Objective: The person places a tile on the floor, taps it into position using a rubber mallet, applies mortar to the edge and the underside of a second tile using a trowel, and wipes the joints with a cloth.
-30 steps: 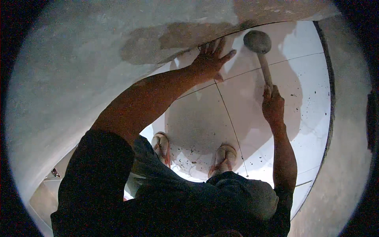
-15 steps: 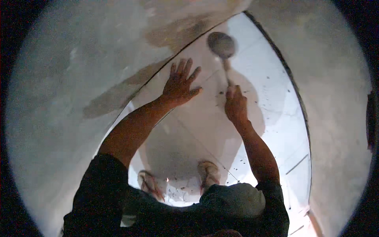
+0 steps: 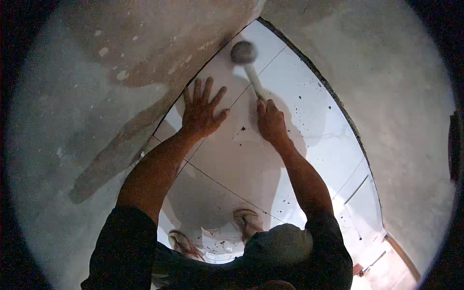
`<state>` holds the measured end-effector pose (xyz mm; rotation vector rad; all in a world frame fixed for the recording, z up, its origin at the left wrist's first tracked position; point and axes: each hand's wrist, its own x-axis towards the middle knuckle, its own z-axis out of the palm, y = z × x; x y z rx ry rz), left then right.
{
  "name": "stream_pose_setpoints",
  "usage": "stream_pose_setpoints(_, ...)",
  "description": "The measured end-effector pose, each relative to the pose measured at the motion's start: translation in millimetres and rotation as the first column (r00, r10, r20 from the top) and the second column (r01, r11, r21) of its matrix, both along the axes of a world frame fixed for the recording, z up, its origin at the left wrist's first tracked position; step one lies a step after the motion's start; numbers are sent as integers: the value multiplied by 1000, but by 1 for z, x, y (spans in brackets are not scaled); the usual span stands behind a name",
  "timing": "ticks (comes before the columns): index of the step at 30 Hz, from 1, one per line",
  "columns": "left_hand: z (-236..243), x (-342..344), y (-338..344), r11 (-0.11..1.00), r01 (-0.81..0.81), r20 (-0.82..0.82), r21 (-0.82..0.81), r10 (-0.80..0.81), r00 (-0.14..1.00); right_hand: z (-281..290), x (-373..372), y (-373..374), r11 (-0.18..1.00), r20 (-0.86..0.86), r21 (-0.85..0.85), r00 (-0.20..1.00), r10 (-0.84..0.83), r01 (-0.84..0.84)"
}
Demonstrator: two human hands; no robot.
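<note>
Now the mallet (image 3: 243, 52), gripped by the closed fingers (image 3: 262, 107) of the right hand (image 3: 273, 124), had moved nearer the far corner (image 3: 258, 21) over the floor tile (image 3: 226, 79), and the left hand (image 3: 199, 117), fingers spread, had shifted along the left wall (image 3: 106, 101), suggesting work was advancing cornerward.

The mallet (image 3: 251, 71) has a dark, matt head (image 3: 243, 52) that looks like rubber and a pale, smooth handle (image 3: 258, 89), apparently wood. The white floor tiles (image 3: 321, 140) look smooth and glossy, scattered with rough, dark crumbs (image 3: 243, 129). The left wall (image 3: 96, 125) is matt plaster or cement, blotched and flaking at the far end; the right wall (image 3: 401, 106) is similarly matt. The dark sleeves (image 3: 123, 237) are dull cloth.
</note>
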<state>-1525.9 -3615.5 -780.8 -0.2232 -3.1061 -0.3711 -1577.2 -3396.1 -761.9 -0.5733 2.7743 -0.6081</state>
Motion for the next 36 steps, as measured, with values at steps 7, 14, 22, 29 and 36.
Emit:
stream_pose_setpoints(7, 0, -11, 0, 999, -37, 10, 11, 36, 999, 12, -28, -12, 946, 92, -216, 970, -226, 241)
stream_pose_setpoints(14, -2, -14, -1, 999, -39, -26, -15, 38, 999, 23, -54, -18, 924, 38, -253, 958, -285, 285)
stream_pose_setpoints(22, -1, -18, 3, 995, -96, -83, 23, 98, 992, 29, -60, -19, 918, 84, -211, 942, -325, 336)
stream_pose_setpoints(29, -2, -17, 3, 994, -107, -151, 38, 112, 982, 32, -66, -17, 921, 141, -156, 931, -337, 357)
stream_pose_setpoints(36, -3, -11, -3, 996, -88, -145, 29, 92, 985, 20, -82, -6, 956, 91, -108, 960, -265, 274)
